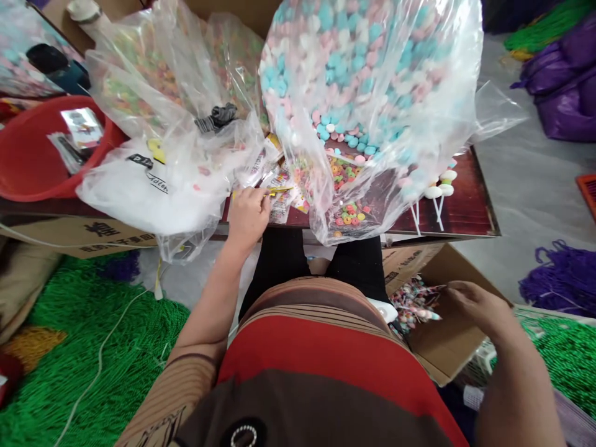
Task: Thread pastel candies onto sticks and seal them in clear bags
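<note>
My left hand (250, 214) is closed at the table's front edge, with a thin yellow piece (279, 190) sticking out from its fingers. Just beyond it lie small printed packets (279, 180). My right hand (477, 304) reaches over an open cardboard box (459, 335), its fingers pinched at a thin pale stick (437, 288). Inside that box lies a heap of candy skewers (414, 304) in pink, white and blue. On the table's right end, candy skewers (440, 186) with white sticks rest beside a large clear bag (372, 62) of pastel candies.
Loose ring candies (351, 214) show through clear plastic on the dark red table (470, 211). Left of them are a white plastic bag (162, 186), a bag of ring candies (149, 74) and a red basin (28, 155). Green strands (121, 354) cover the floor at left.
</note>
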A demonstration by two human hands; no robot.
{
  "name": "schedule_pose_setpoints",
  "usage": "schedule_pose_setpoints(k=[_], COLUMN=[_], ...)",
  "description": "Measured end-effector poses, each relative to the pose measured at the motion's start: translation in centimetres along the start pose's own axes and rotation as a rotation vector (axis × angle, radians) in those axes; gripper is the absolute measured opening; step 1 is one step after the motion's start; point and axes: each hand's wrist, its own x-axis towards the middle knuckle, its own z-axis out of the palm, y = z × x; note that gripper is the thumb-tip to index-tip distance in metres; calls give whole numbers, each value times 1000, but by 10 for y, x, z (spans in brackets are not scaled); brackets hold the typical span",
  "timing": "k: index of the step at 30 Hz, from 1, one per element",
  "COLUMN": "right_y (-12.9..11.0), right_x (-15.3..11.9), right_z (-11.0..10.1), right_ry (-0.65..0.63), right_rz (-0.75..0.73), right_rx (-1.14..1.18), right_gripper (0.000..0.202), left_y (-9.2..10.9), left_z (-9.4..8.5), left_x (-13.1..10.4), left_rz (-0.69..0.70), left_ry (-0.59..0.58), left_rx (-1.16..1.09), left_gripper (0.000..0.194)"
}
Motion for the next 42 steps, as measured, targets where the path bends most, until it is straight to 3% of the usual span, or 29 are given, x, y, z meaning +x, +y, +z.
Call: schedule_pose_setpoints(k=[4, 7, 10, 14, 18, 21, 26, 29, 32, 37, 39, 42], right_y=[-46, -93, -123, -130, -122, -120, -125, -138, -168, -236, -254, -267], right_x=[5, 5, 1, -8, -12, -10, -5, -3, 1, 24, 37, 49], right_z=[0, 1, 5, 10, 13, 16, 22, 26, 23, 9, 7, 11], right_ry=[42, 28, 14, -19, -4, 1, 21, 17, 36, -20, -56, -60], right_rz=[41, -131, -284, -328, -256, -252, -352, -361, -333, -354, -403, -402], right_rx=[159, 240, 276, 310, 329, 348, 369, 420, 546, 1004, 1040, 1000], right_gripper=[32, 37, 34, 23, 23, 24, 25, 24, 25, 45, 57, 41], left_y=[-4, 11, 22, 19, 12, 14, 9, 3, 8, 43, 60, 78], left_z=[5, 19, 35, 52, 63, 65, 51, 42, 38, 38, 35, 28], left_x=[23, 51, 77, 92, 95, 98, 90, 77, 62, 39, 31, 20], left_rz=[-34, -40, -130, -137, -141, -163, -126, -8, 168, 430, 528, 588], left_ry=[-61, -104, -189, -179, -75, -85, 5, 106, 140, 71, 12, -31], left_rx=[79, 85, 109, 87, 5, 8, -49, -110, -170, -202, -198, -277], left_gripper=[29, 33, 26, 18, 28, 27, 19, 23, 30, 39, 36, 32])
